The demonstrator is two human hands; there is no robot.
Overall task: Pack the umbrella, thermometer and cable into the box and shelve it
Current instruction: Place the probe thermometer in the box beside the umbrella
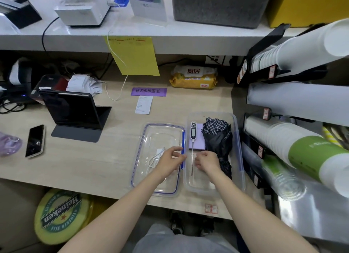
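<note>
The clear plastic box (238,139) sits on the wooden counter (94,162) with the folded black umbrella (219,141) along its right side and the thermometer (193,135) lying lengthwise at its left, probe toward the person. Just left, the lid (151,132) lies flat with the white cable (155,159) on it. The left hand (171,161), fingers loosely curled, hovers over the lid's right edge; the right hand (206,162) is curled inside the box; I cannot tell if either grips anything
</note>
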